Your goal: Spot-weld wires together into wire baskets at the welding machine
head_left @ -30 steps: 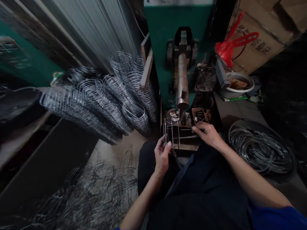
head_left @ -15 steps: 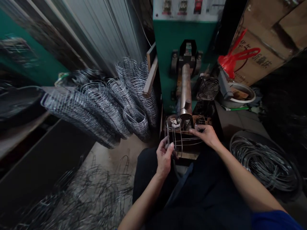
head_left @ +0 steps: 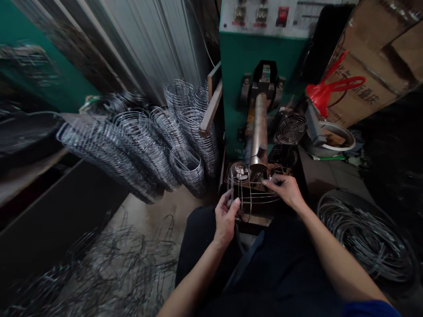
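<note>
A wire frame (head_left: 250,199) of thin bent rods lies across the front of the green machine, just below its thick metal cylinder (head_left: 259,132). My left hand (head_left: 226,215) is closed on the frame's left side, thumb up, with part of the fingers hidden behind the wires. At the other side, my right hand (head_left: 284,188) pinches a wire of the same frame close under the cylinder's end. The exact contact of the right fingertips is too small and dark to make out.
Stacks of wire loops (head_left: 142,149) stand at the left. Loose bent wires (head_left: 132,259) litter the floor. To the right lie a coil of wire rods (head_left: 366,237) and a round metal bowl (head_left: 350,140). A metal bar (head_left: 210,108) juts out beside the green machine (head_left: 238,70).
The view has shifted slightly, so the machine sits a little lower and further right. Both hands keep hold of the wire frame in nearly the same pose.
</note>
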`<state>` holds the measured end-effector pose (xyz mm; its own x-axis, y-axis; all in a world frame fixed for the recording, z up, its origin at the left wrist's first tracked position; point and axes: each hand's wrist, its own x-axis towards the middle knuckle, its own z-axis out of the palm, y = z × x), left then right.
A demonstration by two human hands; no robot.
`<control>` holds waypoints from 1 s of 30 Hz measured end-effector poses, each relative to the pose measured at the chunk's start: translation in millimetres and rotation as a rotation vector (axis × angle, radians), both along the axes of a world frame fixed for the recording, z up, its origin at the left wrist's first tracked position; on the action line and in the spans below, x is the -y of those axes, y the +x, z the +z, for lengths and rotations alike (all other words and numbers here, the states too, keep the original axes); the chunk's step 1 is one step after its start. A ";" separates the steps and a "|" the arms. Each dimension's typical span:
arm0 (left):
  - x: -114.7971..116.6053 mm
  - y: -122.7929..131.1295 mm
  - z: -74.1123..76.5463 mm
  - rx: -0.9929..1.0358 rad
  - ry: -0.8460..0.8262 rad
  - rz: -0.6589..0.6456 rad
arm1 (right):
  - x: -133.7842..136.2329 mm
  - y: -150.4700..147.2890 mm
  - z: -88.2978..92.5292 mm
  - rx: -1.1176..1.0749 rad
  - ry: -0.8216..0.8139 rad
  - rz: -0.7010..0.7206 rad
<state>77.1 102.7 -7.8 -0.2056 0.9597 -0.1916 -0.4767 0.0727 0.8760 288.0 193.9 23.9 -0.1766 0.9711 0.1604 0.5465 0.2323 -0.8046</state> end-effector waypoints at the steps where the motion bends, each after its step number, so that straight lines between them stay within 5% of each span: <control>1: 0.5 -0.7 -0.7 0.002 -0.004 0.000 | 0.1 0.8 1.5 0.012 -0.008 0.006; 7: 4.5 -5.8 -3.6 -0.024 -0.005 0.014 | 2.9 5.8 10.4 0.105 0.007 -0.012; 30: 0.6 -2.1 -6.8 0.020 -0.008 -0.006 | -0.5 -0.4 -2.8 0.043 -0.040 0.002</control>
<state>74.9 102.1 -14.6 -0.1957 0.9593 -0.2037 -0.4933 0.0832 0.8659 287.6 194.4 21.2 -0.1840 0.9763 0.1138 0.5802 0.2013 -0.7892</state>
